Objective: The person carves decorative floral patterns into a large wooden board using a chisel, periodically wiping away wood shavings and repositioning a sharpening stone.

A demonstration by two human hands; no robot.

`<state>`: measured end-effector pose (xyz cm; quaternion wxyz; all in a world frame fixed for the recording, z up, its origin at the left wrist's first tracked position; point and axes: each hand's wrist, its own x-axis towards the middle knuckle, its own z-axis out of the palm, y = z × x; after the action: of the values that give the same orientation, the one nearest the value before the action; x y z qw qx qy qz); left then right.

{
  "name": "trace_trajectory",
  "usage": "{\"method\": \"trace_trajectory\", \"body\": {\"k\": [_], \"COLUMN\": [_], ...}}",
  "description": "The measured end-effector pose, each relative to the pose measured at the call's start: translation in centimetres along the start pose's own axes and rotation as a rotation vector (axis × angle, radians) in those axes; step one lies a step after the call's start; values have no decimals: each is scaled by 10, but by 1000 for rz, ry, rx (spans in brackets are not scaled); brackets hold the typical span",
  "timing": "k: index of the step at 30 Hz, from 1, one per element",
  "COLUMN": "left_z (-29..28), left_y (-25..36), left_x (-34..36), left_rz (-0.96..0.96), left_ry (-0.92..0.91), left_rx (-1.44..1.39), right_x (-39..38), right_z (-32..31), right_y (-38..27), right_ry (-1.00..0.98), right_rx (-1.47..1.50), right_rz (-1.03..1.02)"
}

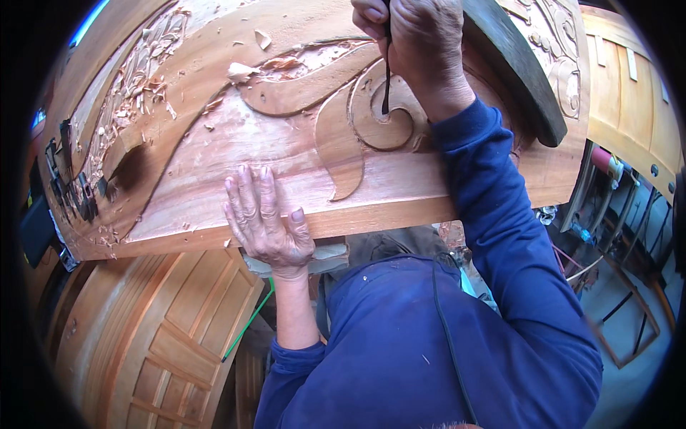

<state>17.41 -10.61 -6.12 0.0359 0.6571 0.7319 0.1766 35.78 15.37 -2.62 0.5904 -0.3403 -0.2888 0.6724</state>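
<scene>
My right hand [429, 50] is closed around a carving chisel [387, 80], whose handle is mostly hidden in the fist. Its thin dark shaft points down, with the tip at the inner curl of a carved scroll [391, 136]. This relief belongs to a large reddish-brown wooden panel [214, 168]. Near the panel's front edge, my left hand [266, 222] lies flat with its fingers stretched out, holding nothing. Carved leaf shapes, outlined by cut grooves, rise between the two hands and beyond.
Wood shavings [146, 82] litter the panel's left side. Several dark metal tools [75, 171] lie at its left end. A long, dark curved piece [518, 64] rests beyond my right forearm. Panelled wooden doors [193, 314] stand below left; a pale wooden panel [629, 93] is at right.
</scene>
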Motion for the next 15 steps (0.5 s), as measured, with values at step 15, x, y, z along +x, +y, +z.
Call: {"method": "trace_trajectory", "body": {"k": [15], "left_z": [0], "left_y": [2], "left_x": [2], "left_rz": [8], "left_ry": [0], "left_rx": [22], "right_x": [-6], "right_z": [2], "right_y": [28], "right_ry": [-197], "right_rx": [194], "right_rz": [291]}}
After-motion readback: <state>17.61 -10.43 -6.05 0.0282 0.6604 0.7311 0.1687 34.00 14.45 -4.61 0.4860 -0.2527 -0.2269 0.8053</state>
